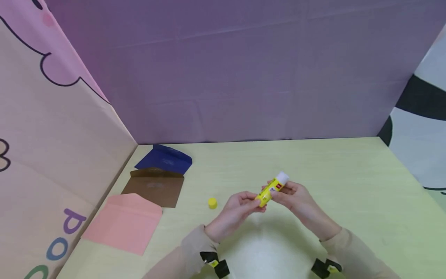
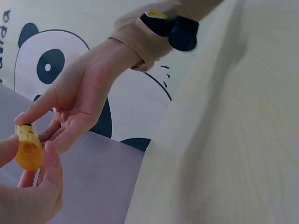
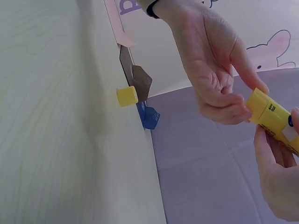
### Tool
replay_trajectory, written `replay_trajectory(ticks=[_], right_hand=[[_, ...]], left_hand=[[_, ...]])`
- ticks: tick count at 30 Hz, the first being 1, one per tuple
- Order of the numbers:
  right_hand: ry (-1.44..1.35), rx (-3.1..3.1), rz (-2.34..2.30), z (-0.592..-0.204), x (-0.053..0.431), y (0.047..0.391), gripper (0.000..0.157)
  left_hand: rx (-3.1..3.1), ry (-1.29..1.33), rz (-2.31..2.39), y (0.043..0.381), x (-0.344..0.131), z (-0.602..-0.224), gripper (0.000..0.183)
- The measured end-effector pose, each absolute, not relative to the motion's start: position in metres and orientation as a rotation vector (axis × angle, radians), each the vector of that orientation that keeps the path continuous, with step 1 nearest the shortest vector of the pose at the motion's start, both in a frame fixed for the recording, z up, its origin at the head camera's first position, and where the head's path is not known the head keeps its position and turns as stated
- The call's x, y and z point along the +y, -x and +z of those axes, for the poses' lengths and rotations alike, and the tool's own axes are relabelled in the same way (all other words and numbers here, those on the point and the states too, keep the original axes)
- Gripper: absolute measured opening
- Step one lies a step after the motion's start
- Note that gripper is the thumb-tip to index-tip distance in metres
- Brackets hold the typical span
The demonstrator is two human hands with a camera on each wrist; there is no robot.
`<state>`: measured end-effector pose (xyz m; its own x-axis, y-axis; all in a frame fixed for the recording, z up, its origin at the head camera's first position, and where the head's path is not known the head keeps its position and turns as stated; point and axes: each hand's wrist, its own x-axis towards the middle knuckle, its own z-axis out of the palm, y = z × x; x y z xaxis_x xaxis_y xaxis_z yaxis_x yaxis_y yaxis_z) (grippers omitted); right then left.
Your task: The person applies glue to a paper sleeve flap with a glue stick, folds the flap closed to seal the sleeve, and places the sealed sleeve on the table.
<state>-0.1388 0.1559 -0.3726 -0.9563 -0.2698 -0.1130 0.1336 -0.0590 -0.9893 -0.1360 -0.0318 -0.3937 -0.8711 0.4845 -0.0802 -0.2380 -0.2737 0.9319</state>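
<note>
A yellow glue stick point(image 1: 270, 192) with a white end is held tilted above the table, its white end up and to the right. My left hand point(image 1: 234, 212) pinches the yellow bottom end between thumb and fingers. The right hand point(image 1: 302, 201) grips the upper body, thumb across the label. From the left wrist, the round yellow base point(image 2: 29, 156) faces the camera. In the right wrist view the glue stick point(image 3: 273, 116) spans both hands. Its yellow cap point(image 1: 212, 203) stands on the table left of my left hand.
At the left of the pale table point(image 1: 348, 174) lie three envelopes with raised flaps: pink point(image 1: 127, 221), brown point(image 1: 156, 190) and dark blue point(image 1: 165, 158). The blue and brown ones overlap. A purple backdrop point(image 1: 244, 77) rises behind, with printed panels at both sides.
</note>
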Motion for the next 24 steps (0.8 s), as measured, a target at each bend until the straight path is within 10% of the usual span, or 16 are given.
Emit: replay_trajectory(ticks=[24], right_hand=[[-0.144, 1.914, -2.161, -0.368, 0.144, 0.132, 0.059]], left_hand=[[2.509, -0.802, 1.953, 0.122, -0.024, -0.392, 0.023]])
